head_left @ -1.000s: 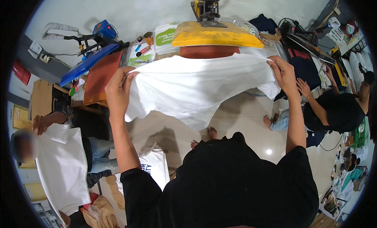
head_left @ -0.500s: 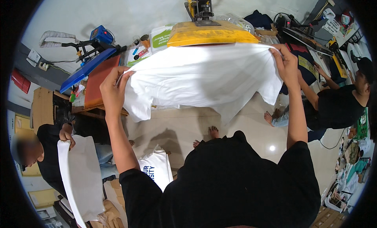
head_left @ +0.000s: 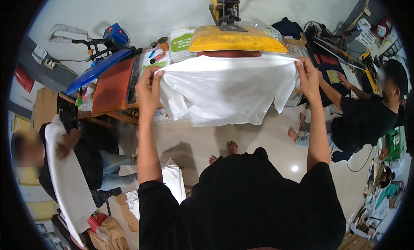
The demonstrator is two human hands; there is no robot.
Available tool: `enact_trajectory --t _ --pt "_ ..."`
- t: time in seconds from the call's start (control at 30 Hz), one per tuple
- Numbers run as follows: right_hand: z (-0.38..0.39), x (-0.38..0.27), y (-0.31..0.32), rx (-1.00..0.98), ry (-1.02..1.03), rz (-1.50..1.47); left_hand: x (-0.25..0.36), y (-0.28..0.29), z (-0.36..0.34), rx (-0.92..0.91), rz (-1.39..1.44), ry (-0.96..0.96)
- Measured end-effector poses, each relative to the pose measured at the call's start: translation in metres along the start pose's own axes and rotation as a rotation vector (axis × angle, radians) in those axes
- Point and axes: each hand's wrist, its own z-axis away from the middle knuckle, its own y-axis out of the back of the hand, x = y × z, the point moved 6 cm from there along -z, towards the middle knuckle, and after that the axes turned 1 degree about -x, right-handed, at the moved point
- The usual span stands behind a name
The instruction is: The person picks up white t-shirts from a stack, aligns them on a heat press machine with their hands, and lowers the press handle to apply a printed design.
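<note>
A white T-shirt (head_left: pixel 228 92) hangs stretched between my two raised hands, its sleeves drooping at either side. My left hand (head_left: pixel 148 87) pinches one upper corner between thumb and fingers. At the opposite corner, my right hand (head_left: pixel 307 75) grips the fabric the same way. Just beyond the taut top edge stands a heat press with a yellow upper plate (head_left: pixel 237 39). Part of its reddish lower pad (head_left: pixel 228 54) shows above the shirt, and the shirt hides the rest.
A blue heat press (head_left: pixel 99 71) with a reddish pad (head_left: pixel 113 86) stands left on the bench. Printed white fabric (head_left: pixel 181 45) is stacked beside the yellow press. One person (head_left: pixel 364 116) works at the right; another, at left, handles white cloth (head_left: pixel 73 181). White fabric (head_left: pixel 173 181) lies below.
My left hand has come rightward and my right hand slightly down, closer together. The shirt hangs straighter, uncovering the press's pad. At left, the other person's white cloth has shifted.
</note>
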Motion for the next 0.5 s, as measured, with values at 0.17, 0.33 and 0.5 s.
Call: enact_trajectory --t 0.17,0.33,0.5 --pt "0.02 0.042 -0.009 0.152 -0.019 -0.096 -0.006 -0.017 0.019 0.082 -0.109 -0.015" --pt "0.071 0.04 -0.006 0.329 0.032 0.222 -0.006 -0.024 0.071 0.244 -0.346 -0.206" --pt "0.096 0.059 -0.006 0.454 0.081 0.169 0.003 -0.033 0.089 0.323 -0.49 -0.253"
